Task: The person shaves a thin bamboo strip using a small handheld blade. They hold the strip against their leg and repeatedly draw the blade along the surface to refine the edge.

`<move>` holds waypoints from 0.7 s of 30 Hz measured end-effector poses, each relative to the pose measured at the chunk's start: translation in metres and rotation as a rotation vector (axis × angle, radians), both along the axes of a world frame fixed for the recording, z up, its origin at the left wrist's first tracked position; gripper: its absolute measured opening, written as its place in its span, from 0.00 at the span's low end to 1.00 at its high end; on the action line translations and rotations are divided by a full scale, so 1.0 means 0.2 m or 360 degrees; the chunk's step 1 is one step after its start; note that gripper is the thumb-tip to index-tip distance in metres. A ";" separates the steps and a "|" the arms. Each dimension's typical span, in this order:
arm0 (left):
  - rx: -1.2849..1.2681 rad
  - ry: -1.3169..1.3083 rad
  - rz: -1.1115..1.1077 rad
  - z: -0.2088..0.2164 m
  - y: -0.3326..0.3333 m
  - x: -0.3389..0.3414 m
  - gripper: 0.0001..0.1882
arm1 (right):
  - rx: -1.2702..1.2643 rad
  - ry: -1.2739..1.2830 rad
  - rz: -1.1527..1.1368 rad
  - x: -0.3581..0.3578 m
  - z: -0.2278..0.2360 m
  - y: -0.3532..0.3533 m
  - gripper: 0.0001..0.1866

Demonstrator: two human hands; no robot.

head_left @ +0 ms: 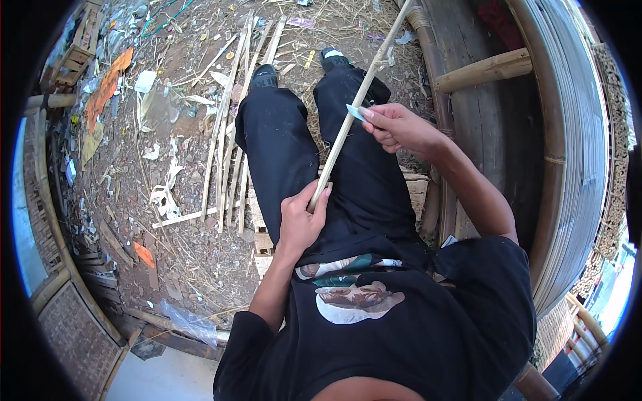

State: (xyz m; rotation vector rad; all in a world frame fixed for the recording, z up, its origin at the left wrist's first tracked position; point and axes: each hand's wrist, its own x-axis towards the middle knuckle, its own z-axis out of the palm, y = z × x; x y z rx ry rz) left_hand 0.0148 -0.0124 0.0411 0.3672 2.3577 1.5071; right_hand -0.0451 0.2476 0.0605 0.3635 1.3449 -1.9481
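Littered dirt ground [190,257], strewn with straw, stones and plastic scraps, fills the view from 8 o'clock round to 12. Large orange scrap [110,87] at 10 o'clock; smaller orange piece [144,254] between 8 and 9. Clear plastic bag [190,324] between 7 and 8 o'clock, woven panel [80,334] at 8. Dark wooden planks [481,120] at 2 o'clock, with a bamboo pole [491,70] across them.

Person in a black shirt [428,334] and black trousers [274,134]; feet point toward 11 and 12 o'clock. Several loose strips [223,134] lie on the ground between 10 and 11, just beside the leg on that side.

Long pale stick [342,134] slants over the lap and legs, from near the clock centre up toward 1 o'clock, where the view cuts it off. Left hand [304,217], just below the centre, wraps its lower part; fingers closed round it, thumb along the side. Right hand [399,129], between 1 and 2 o'clock, pinches a small flat pale-blue piece [356,113] between thumb and forefinger, remaining fingers curled in. That piece lies across the stick, apparently touching; its exact kind cannot be told.
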 end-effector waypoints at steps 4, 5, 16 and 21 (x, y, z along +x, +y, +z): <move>-0.0009 -0.0036 -0.0014 0.00 0.02 -0.03 0.09 | -0.0199 0.0004 0.0112 0.11 -0.03 -0.08 0.13; -0.0019 -0.0067 -0.0059 0.00 0.02 -0.03 0.09 | -0.0208 0.0000 0.0118 0.12 -0.03 -0.09 0.13; 0.0225 -0.0330 0.0038 -0.08 0.01 -0.02 0.09 | -0.0146 -0.0249 0.0280 0.16 0.00 -0.17 0.15; 0.0231 -0.0439 0.0000 -0.06 0.02 -0.04 0.08 | -0.0143 -0.0221 0.0340 0.19 -0.02 -0.20 0.15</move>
